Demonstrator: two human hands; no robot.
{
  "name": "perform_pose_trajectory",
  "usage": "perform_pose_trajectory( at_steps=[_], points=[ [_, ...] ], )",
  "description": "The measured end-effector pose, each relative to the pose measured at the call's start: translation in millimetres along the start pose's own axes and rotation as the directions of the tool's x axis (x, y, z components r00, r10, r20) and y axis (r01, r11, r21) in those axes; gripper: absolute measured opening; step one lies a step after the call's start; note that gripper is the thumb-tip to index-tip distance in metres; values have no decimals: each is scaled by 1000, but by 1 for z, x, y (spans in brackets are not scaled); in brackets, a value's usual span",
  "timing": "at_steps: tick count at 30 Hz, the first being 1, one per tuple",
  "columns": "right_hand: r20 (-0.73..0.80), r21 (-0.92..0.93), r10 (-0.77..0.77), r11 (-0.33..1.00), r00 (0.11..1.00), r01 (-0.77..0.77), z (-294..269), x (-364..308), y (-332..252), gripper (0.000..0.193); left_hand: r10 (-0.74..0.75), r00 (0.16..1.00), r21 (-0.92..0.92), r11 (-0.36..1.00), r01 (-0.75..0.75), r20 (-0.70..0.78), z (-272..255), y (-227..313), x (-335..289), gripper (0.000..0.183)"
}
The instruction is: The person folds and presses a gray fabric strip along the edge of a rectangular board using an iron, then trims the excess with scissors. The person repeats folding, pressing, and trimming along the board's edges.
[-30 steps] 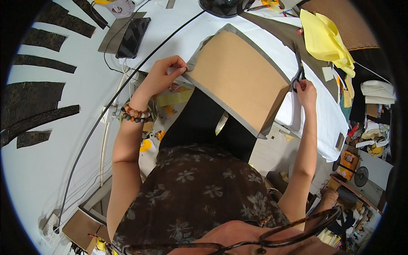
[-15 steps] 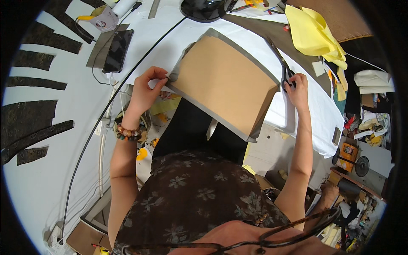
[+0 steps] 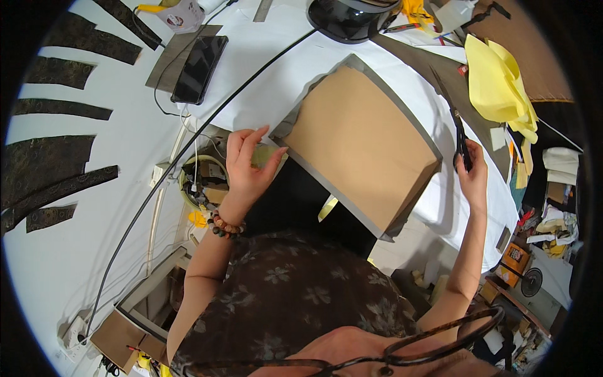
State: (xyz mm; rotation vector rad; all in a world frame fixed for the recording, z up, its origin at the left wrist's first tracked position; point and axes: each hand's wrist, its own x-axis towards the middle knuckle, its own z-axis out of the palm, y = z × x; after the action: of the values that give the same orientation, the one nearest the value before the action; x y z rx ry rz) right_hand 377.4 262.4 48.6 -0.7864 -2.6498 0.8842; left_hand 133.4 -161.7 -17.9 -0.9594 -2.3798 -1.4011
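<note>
A tan board [image 3: 364,147] with a dark grey border folded around its edges lies on the white-covered table, its near side reaching out over my lap. My left hand [image 3: 248,164] is at the board's left corner, thumb and fingers spread on either side of it; whether they touch it I cannot tell. A pair of black-handled scissors [image 3: 459,125] is in my right hand [image 3: 474,179], just right of the board. The blades point away from me, close together.
A black phone [image 3: 200,70] lies at the left, by a black cable [image 3: 207,122] crossing the table. Beyond the board stands a shiny black appliance [image 3: 345,20]. Yellow cloth [image 3: 499,81] is piled far right. Dark patterned strips [image 3: 63,108] lie at far left.
My left thumb and fingers have parted from their pinch on the board's left corner. The whole view has shifted, so the board and table appear farther right. The scissors stay in my right hand.
</note>
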Motion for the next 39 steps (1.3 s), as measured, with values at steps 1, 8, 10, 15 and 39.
perform_pose_trajectory(
  at_steps=[1,8,10,15,39],
  points=[
    [-7,-37,-20,999,1000,19,4,-4,-31,33,-6,1000,7,1000,6,-2,2,-2,0,35],
    [363,-141,-600,721,713,678,54,17,-115,50,98,994,-14,995,-99,-58,6,-3,-9,27],
    [395,-88,-639,689,660,719,67,31,-111,55,88,995,-23,996,-89,-53,8,-6,-11,27],
    [459,-17,-675,643,577,765,87,51,-115,56,95,995,-31,995,-96,-39,12,-10,-17,23],
    [488,-82,-738,493,466,866,105,50,-124,47,105,994,-104,989,-108,-41,16,-9,-17,29]
  ],
)
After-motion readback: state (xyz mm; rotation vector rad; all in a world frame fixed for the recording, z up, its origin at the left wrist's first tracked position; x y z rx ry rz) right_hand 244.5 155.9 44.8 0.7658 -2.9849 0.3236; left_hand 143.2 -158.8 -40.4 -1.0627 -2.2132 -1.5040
